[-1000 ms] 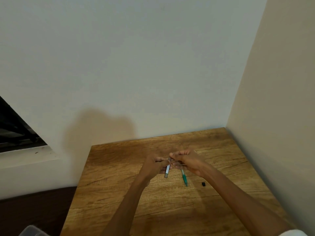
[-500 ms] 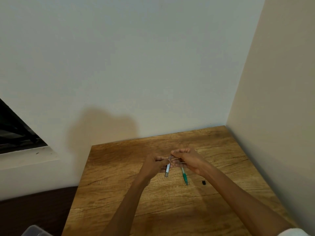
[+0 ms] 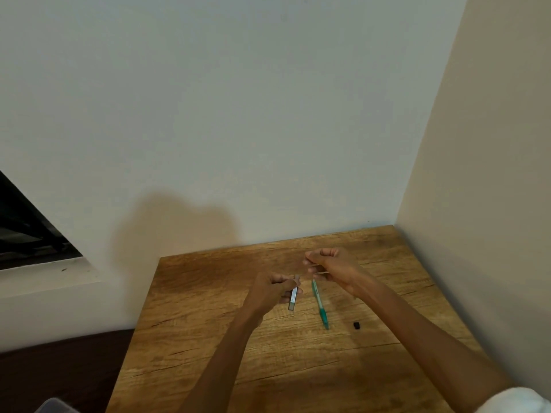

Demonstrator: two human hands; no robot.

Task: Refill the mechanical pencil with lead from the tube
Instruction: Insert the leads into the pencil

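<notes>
Tube point(image 3: 293, 296) in left hand point(image 3: 272, 289)

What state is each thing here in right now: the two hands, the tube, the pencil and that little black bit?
Left hand: grips the lead tube, held above the table.
Lead tube: held tilted, top end uncapped as far as can be seen.
Right hand: fingertips pinched together; lead too thin to make out.
Mechanical pencil: lying flat on the table, untouched.
Small black cap: loose on the table.

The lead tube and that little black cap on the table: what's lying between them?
The green mechanical pencil lies between the lead tube and black cap, in the head view.
</notes>
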